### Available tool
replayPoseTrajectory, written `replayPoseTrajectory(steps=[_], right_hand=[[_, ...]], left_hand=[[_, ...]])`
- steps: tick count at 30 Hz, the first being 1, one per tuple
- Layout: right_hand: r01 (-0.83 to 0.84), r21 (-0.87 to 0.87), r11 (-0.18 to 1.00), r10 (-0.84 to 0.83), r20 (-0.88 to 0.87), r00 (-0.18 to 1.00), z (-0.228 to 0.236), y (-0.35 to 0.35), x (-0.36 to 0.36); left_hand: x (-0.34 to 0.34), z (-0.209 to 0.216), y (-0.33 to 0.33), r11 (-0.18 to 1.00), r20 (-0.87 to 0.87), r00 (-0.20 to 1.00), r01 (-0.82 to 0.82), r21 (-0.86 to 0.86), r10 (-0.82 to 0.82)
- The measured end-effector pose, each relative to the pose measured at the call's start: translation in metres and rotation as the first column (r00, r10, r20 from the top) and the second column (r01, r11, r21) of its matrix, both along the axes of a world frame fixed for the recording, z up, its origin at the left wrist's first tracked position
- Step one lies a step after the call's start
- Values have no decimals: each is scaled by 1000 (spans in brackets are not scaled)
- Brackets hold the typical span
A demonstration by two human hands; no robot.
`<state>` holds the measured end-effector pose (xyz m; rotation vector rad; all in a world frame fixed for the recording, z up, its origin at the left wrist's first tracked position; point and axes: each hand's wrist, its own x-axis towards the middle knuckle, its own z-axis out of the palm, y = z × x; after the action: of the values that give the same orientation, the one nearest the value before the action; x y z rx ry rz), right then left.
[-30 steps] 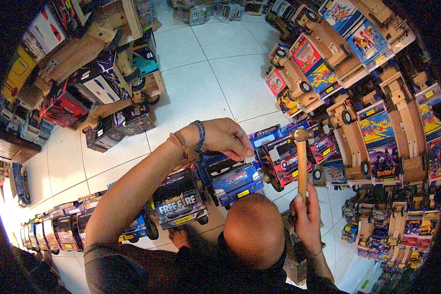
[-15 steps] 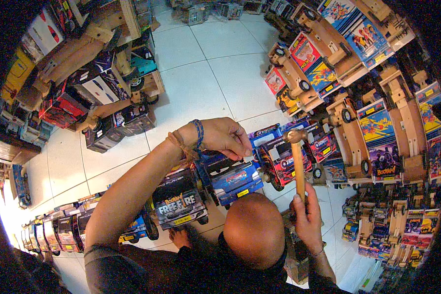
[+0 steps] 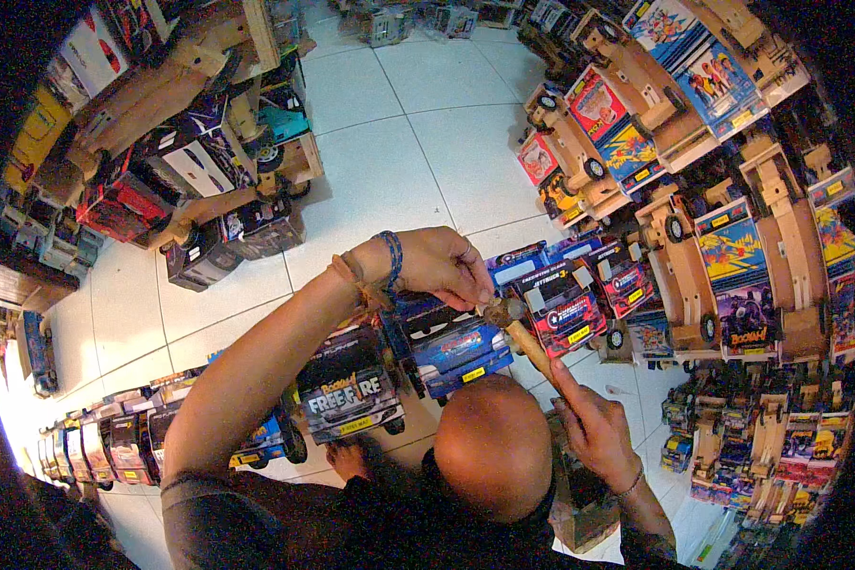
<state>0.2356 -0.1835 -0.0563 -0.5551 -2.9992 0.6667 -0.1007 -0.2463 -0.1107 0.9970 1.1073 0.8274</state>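
My right hand point(image 3: 594, 427) is closed round the wooden handle of a hammer point(image 3: 532, 347). The hammer's metal head is at the fingertips of my left hand point(image 3: 446, 271), above the upper right corner of a blue toy truck point(image 3: 456, 356). The left thumb and fingers are pinched together over that corner. A small pale bit shows at their tips, too small to name. Cords circle the left wrist. A black toy truck point(image 3: 351, 389) stands left of the blue one, and a red and black toy truck point(image 3: 565, 309) stands to its right.
A row of toy trucks point(image 3: 128, 442) runs off to the left. Wooden truck bodies with wheels point(image 3: 684, 271) are piled at the right. More trucks point(image 3: 199, 161) are stacked at upper left on the white tiled floor point(image 3: 399, 161). My bare foot point(image 3: 349, 461) is near the black truck.
The hammer has swung down and left, from above the red and black truck to my left fingertips. My right hand has tilted with it; the left hand stays nearly in place, still pinched.
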Motion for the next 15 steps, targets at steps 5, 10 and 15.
replayPoseTrajectory(steps=[5,10,15], right_hand=[[-49,78,996,39,117,992,4,2,2],[-11,118,993,34,-195,980,3,-2,1],[-117,175,978,77,221,972,-2,1,4]], left_hand=[[0,0,0,1000,-22,1000,-2,-31,1],[0,-3,-1,999,30,999,-17,-33,18],[-1,-5,0,1000,12,1000,1,-29,-1]])
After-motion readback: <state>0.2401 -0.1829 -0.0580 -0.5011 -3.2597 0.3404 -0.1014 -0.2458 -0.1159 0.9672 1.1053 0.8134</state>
